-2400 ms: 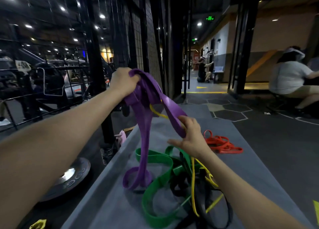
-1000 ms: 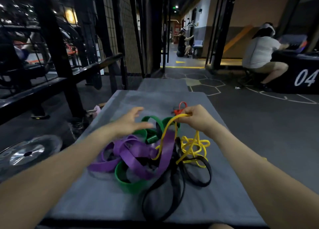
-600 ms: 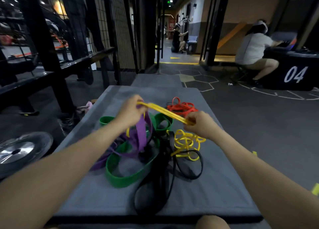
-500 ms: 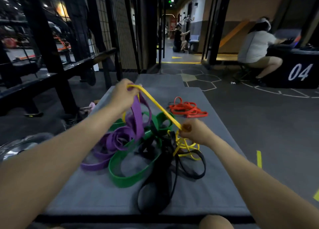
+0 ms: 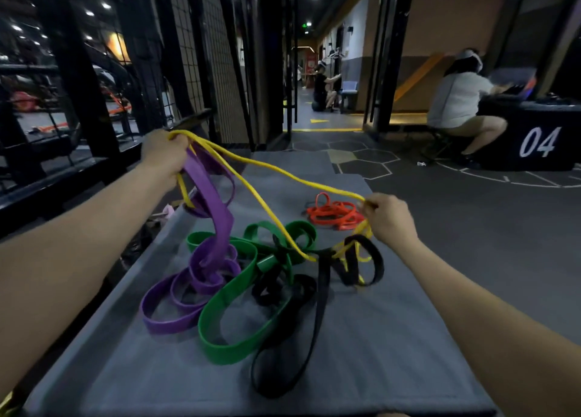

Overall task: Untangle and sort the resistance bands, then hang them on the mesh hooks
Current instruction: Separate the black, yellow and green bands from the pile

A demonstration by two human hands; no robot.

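Green band (image 5: 232, 294) and black band (image 5: 320, 294) lie tangled across yellow band (image 5: 267, 209)

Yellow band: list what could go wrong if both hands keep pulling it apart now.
1. The yellow band dips under a black band in the pile; pulling may cinch that knot.
2. The left hand also holds the purple band, so lifting could drag purple and the green band along.
3. If the right hand slips, the band may snap back.
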